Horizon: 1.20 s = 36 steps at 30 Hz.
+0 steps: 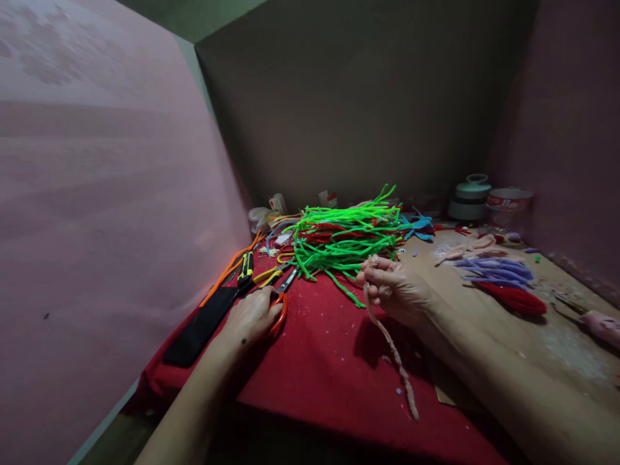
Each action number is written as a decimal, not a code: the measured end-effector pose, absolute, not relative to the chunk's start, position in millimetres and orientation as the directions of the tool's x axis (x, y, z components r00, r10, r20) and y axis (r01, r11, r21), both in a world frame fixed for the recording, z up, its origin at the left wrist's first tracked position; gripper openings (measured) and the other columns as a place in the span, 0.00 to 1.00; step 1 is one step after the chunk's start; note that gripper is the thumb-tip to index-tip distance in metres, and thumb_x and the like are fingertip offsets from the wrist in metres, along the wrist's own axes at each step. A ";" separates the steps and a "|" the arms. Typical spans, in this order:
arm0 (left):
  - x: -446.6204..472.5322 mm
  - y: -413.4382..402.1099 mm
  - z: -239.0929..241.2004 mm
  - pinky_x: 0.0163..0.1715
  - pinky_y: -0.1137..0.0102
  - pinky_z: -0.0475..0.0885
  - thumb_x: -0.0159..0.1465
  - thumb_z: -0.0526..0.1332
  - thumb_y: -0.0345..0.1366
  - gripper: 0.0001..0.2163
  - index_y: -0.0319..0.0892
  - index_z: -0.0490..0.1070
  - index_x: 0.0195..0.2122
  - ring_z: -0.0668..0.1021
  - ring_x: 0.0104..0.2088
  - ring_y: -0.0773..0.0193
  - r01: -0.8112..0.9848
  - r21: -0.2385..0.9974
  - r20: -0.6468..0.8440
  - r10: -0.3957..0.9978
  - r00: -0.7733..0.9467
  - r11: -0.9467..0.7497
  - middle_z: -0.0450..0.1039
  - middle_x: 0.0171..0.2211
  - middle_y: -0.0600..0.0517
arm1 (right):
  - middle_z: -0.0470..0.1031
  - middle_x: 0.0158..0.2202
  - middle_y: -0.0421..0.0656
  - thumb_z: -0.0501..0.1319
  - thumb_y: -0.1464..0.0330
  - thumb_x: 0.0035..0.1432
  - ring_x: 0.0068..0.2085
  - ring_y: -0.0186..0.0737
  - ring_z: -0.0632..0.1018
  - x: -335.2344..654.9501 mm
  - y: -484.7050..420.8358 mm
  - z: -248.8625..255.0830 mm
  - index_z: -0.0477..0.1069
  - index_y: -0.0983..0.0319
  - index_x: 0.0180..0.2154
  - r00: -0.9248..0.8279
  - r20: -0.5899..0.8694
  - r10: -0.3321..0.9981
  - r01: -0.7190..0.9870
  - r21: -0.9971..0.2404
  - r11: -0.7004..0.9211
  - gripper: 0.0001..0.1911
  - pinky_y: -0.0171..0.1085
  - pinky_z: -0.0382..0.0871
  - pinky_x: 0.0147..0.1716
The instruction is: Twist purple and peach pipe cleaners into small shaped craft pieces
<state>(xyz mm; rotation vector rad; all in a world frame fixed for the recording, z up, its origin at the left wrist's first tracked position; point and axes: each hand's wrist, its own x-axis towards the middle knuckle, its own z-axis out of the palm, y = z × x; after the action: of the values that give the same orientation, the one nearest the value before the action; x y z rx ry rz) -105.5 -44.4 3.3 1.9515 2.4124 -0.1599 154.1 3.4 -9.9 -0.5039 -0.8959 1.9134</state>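
My left hand (pixel 249 316) is closed on the orange handle of a pair of scissors (pixel 290 279), low over the red cloth; the palm hides part of the handle. The blades point away toward a big heap of green pipe cleaners (pixel 346 242). To the right, my right hand (pixel 394 284) is raised, its fingertips pinching the upper end of a pale pink pipe cleaner (pixel 394 355). The strip hangs down toward the front of the cloth, and its lower part looks twisted.
Left of the scissors lie a black phone (pixel 201 326), a yellow-black cutter (pixel 245 266) and orange pipe cleaners (pixel 220 284). On the brown board (pixel 436 278) are purple pipe cleaners (pixel 498 271) and a red bundle (pixel 513 298). Pink walls rise at both sides.
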 end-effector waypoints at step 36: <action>12.4 -12.4 9.0 0.10 0.79 0.52 0.56 0.57 0.36 0.08 0.36 0.71 0.29 0.61 0.11 0.79 -0.056 0.997 -0.035 0.924 0.380 0.060 0.65 0.19 0.56 | 0.67 0.20 0.37 0.63 0.64 0.48 0.19 0.28 0.66 150.3 9.1 -18.6 0.71 0.65 0.29 -0.333 0.094 0.938 -0.612 -0.778 -0.139 0.10 0.30 0.58 0.18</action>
<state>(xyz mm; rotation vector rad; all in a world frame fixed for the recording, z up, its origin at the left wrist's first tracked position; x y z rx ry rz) 12.4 -12.4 9.0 1.2854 0.8970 0.9173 150.3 9.1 -18.6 -0.5126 -0.9015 1.7225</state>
